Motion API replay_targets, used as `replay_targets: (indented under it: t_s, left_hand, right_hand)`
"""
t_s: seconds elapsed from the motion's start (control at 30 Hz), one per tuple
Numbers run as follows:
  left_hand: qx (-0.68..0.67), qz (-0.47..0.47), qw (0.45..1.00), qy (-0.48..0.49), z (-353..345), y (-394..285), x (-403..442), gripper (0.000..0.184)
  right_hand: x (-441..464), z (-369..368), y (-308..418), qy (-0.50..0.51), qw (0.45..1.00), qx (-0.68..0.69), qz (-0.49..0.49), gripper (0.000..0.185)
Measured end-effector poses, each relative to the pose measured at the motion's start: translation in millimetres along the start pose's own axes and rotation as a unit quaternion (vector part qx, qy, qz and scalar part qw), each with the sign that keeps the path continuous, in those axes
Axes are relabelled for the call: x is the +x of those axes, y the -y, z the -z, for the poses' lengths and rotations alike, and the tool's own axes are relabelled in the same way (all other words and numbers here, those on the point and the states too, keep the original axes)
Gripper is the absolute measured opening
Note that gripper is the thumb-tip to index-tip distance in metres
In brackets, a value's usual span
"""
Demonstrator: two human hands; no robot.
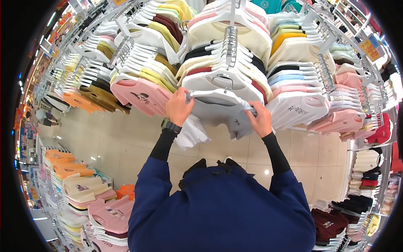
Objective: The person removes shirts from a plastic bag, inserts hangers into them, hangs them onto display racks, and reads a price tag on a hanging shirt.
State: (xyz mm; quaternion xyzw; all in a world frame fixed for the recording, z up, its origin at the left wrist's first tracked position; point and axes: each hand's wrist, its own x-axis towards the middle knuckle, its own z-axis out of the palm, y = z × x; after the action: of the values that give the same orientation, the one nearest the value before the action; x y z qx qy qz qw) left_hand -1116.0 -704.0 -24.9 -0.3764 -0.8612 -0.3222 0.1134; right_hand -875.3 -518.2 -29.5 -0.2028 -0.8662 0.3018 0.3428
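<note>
You had two hands (179, 110) (260, 119), one wristwatch (171, 125) and one grey shirt (215, 112); the other shirts (140, 95) probably numbered in the dozens, too crowded to count exactly.

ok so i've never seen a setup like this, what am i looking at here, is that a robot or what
No robot here: these are a person's own bare hands. There is just one picture, from a camera worn on the head, looking forward and down, so the dark blue top at the bottom is the wearer's.

The left hand, with a watch at the wrist, and the right hand grip a gray shirt near its two shoulders. The shirt is on a white hanger.

Nearby clothes hang in rows rather than lying on a table: a pink shirt to the left, a white shirt with dark lettering to the right. Below is a tiled floor.
</note>
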Motion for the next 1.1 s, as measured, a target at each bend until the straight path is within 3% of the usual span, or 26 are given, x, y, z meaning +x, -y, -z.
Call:
replay_targets:
  t_s: [0.13,0.23,0.27,0.37,0.4,0.5,0.6,0.7,0.8,0.9,1.1]
  left_hand:
    - [-0.023,-0.048,0.999,-0.013,-11.8,13.7,7.5,0.019]
    - [-0.195,-0.024,0.975,0.101,1.9,9.7,11.4,0.025]
    - [-0.246,0.001,0.959,0.14,1.5,17.3,14.5,0.035]
    - [-0.177,-0.131,0.973,0.063,20.4,20.9,24.1,0.04]
    - [-0.143,-0.163,0.973,0.082,28.5,17.5,28.4,0.044]
    - [-0.145,-0.166,0.958,0.182,21.3,27.3,38.2,0.041]
    - [-0.05,-0.159,0.971,0.172,10.3,32.3,53.4,0.04]
    - [-0.034,-0.207,0.962,0.177,-4.5,38.1,65.6,0.041]
    - [-0.046,-0.178,0.952,0.244,-26.4,46.9,68.6,0.041]
    - [-0.059,-0.207,0.95,0.225,-38.8,51.6,68.1,0.043]
    - [-0.039,-0.154,0.956,0.248,-56.2,72.1,76.1,0.046]
  right_hand:
    - [-0.9,3.5,-2.0,0.0,1.0,-0.01,0.006,0.021]
    - [3.0,8.3,-4.0,0.01,1.0,-0.024,0.003,0.021]
    - [5.1,9.8,-5.8,0.012,1.0,-0.023,0.011,0.022]
    - [16.2,15.1,-25.0,0.029,0.999,0.001,0.028,0.024]
    - [21.7,15.6,-32.8,0.038,0.999,0.013,0.034,0.024]
    - [43.4,16.9,-45.8,0.038,0.998,0.015,0.045,0.027]
    - [62.4,12.1,-47.9,0.056,0.998,0.0,0.009,0.033]
    - [68.8,-5.7,-69.3,0.069,0.998,-0.009,0.004,0.036]
    - [63.0,-21.2,-90.6,0.08,0.997,0.002,-0.002,0.037]
    - [56.2,-30.6,-111.8,0.081,0.996,0.021,-0.011,0.038]
    - [38.4,-38.6,-116.6,0.083,0.996,-0.016,0.024,0.039]
